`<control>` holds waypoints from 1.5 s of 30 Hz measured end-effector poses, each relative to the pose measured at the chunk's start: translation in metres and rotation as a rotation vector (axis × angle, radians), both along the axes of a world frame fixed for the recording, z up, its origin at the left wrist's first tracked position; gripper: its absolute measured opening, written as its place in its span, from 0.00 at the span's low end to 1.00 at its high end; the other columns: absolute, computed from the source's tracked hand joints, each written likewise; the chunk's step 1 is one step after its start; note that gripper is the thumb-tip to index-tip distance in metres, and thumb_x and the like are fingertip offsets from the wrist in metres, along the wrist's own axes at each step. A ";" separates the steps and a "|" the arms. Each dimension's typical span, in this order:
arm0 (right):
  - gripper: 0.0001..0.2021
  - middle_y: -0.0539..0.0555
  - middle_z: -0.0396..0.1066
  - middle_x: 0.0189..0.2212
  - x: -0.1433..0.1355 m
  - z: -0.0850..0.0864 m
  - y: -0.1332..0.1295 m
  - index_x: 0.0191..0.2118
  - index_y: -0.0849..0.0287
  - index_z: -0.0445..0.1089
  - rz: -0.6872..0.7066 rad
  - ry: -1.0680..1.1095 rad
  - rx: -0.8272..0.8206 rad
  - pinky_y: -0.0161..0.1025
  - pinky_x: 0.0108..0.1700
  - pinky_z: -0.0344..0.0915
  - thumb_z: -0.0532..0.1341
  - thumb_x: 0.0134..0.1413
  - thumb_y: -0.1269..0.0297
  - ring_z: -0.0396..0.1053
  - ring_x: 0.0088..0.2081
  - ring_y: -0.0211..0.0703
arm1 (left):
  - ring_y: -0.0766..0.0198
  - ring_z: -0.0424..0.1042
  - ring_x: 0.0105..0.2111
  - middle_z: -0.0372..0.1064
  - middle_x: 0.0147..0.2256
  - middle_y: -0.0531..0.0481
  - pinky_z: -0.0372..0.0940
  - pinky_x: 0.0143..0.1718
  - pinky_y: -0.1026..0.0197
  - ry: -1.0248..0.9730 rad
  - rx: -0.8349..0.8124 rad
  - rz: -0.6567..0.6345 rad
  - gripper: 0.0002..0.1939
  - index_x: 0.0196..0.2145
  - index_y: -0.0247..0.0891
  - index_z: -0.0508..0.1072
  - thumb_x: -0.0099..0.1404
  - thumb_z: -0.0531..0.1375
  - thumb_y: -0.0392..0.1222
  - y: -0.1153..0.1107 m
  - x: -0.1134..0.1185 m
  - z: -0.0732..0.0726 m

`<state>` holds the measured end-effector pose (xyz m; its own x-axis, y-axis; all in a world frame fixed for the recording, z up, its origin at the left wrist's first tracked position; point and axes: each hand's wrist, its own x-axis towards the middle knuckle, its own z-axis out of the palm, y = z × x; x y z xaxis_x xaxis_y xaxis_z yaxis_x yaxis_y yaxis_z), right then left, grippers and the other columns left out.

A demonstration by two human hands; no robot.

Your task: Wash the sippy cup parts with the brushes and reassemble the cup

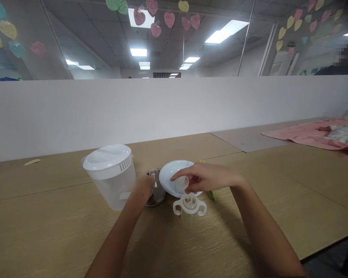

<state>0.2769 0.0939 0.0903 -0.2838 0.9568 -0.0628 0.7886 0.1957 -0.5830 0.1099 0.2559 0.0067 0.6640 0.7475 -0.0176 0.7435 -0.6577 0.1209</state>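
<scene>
My right hand hovers over a white bowl, index finger stretched out. A small clear plastic cap appears held under its fingers. Just in front stands a baby bottle with a white two-handled collar and a pale nipple on top. My left hand is closed beside a dark, shiny round dish, partly hidden by the hand. At its fingertips is a small clear plastic piece, which looks pinched there.
Left of my hands stands a translucent bucket with a white lid. A green and yellow object shows behind my right wrist. A pink cloth lies far right on the wooden table. A white partition rises behind.
</scene>
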 end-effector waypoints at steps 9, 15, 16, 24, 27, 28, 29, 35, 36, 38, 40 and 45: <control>0.19 0.51 0.69 0.29 -0.003 -0.018 0.014 0.35 0.58 0.69 -0.165 -0.371 -0.001 0.34 0.25 0.52 0.69 0.34 0.58 0.66 0.30 0.43 | 0.58 0.72 0.38 0.73 0.39 0.45 0.66 0.39 0.58 -0.464 0.272 -0.247 0.12 0.42 0.37 0.70 0.64 0.50 0.34 -0.030 -0.013 0.060; 0.26 0.52 0.71 0.35 0.004 -0.013 0.008 0.49 0.56 0.66 -0.261 -0.020 0.225 0.35 0.31 0.62 0.66 0.42 0.54 0.69 0.33 0.41 | 0.67 0.73 0.32 0.73 0.37 0.51 0.69 0.36 0.64 -1.010 0.283 -0.400 0.06 0.38 0.37 0.70 0.62 0.55 0.34 -0.050 -0.004 0.062; 0.29 0.53 0.71 0.38 0.004 -0.013 0.009 0.52 0.55 0.63 -0.294 0.038 0.338 0.36 0.32 0.63 0.66 0.43 0.54 0.69 0.35 0.42 | 0.68 0.73 0.31 0.73 0.36 0.52 0.69 0.35 0.65 -1.042 0.278 -0.426 0.06 0.37 0.37 0.70 0.62 0.56 0.34 -0.054 -0.002 0.062; 0.10 0.47 0.67 0.27 -0.009 -0.025 0.031 0.35 0.57 0.66 -0.266 0.253 0.707 0.32 0.29 0.58 0.63 0.43 0.66 0.62 0.27 0.35 | 0.69 0.70 0.28 0.71 0.28 0.56 0.63 0.30 0.67 -1.010 0.478 -0.549 0.04 0.30 0.38 0.67 0.62 0.56 0.32 -0.073 0.003 0.055; 0.11 0.46 0.64 0.26 -0.004 -0.029 0.037 0.31 0.59 0.65 -0.189 0.458 0.674 0.31 0.27 0.57 0.63 0.36 0.72 0.60 0.26 0.34 | 0.69 0.68 0.27 0.69 0.27 0.56 0.60 0.28 0.68 -0.994 0.507 -0.558 0.06 0.28 0.38 0.65 0.62 0.55 0.32 -0.075 0.003 0.054; 0.12 0.46 0.64 0.26 -0.003 -0.030 0.038 0.30 0.59 0.65 -0.154 0.540 0.654 0.31 0.28 0.58 0.63 0.33 0.73 0.60 0.27 0.34 | 0.69 0.68 0.26 0.68 0.26 0.56 0.59 0.27 0.68 -0.993 0.511 -0.556 0.07 0.27 0.38 0.64 0.62 0.55 0.32 -0.076 0.003 0.055; 0.13 0.46 0.65 0.27 -0.002 -0.031 0.039 0.30 0.59 0.66 -0.120 0.626 0.629 0.31 0.29 0.58 0.63 0.31 0.74 0.61 0.28 0.34 | 0.70 0.66 0.25 0.67 0.25 0.57 0.58 0.26 0.68 -0.992 0.516 -0.557 0.08 0.26 0.38 0.63 0.61 0.56 0.32 -0.078 0.003 0.056; 0.17 0.46 0.67 0.25 -0.002 -0.036 0.045 0.29 0.60 0.68 -0.013 0.989 0.439 0.32 0.26 0.59 0.63 0.22 0.76 0.63 0.26 0.35 | 0.72 0.61 0.21 0.61 0.21 0.58 0.54 0.23 0.69 -1.010 0.536 -0.615 0.12 0.22 0.38 0.59 0.60 0.56 0.29 -0.091 -0.001 0.064; 0.18 0.45 0.66 0.23 -0.001 -0.038 0.046 0.29 0.60 0.68 -0.005 1.016 0.420 0.32 0.26 0.59 0.63 0.22 0.76 0.63 0.25 0.35 | 0.73 0.60 0.21 0.61 0.21 0.58 0.54 0.23 0.69 -1.014 0.530 -0.621 0.12 0.22 0.38 0.58 0.60 0.56 0.29 -0.093 -0.002 0.064; 0.19 0.45 0.65 0.21 0.001 -0.040 0.049 0.30 0.60 0.68 0.016 1.049 0.394 0.32 0.25 0.59 0.64 0.21 0.75 0.62 0.24 0.35 | 0.73 0.60 0.21 0.60 0.20 0.59 0.53 0.22 0.69 -1.022 0.517 -0.630 0.13 0.22 0.38 0.57 0.60 0.56 0.29 -0.095 -0.003 0.066; 0.19 0.45 0.65 0.20 0.003 -0.042 0.051 0.30 0.61 0.68 0.036 1.052 0.382 0.31 0.24 0.59 0.66 0.21 0.74 0.62 0.23 0.35 | 0.73 0.59 0.20 0.58 0.19 0.59 0.53 0.22 0.69 -1.024 0.502 -0.633 0.13 0.21 0.37 0.57 0.60 0.56 0.28 -0.097 -0.005 0.068; 0.18 0.44 0.65 0.20 0.001 -0.035 0.045 0.28 0.61 0.66 0.041 0.946 0.341 0.30 0.23 0.58 0.67 0.21 0.71 0.62 0.23 0.34 | 0.72 0.65 0.22 0.59 0.18 0.59 0.55 0.21 0.70 -1.012 0.388 -0.603 0.15 0.20 0.37 0.58 0.60 0.57 0.31 -0.097 -0.016 0.078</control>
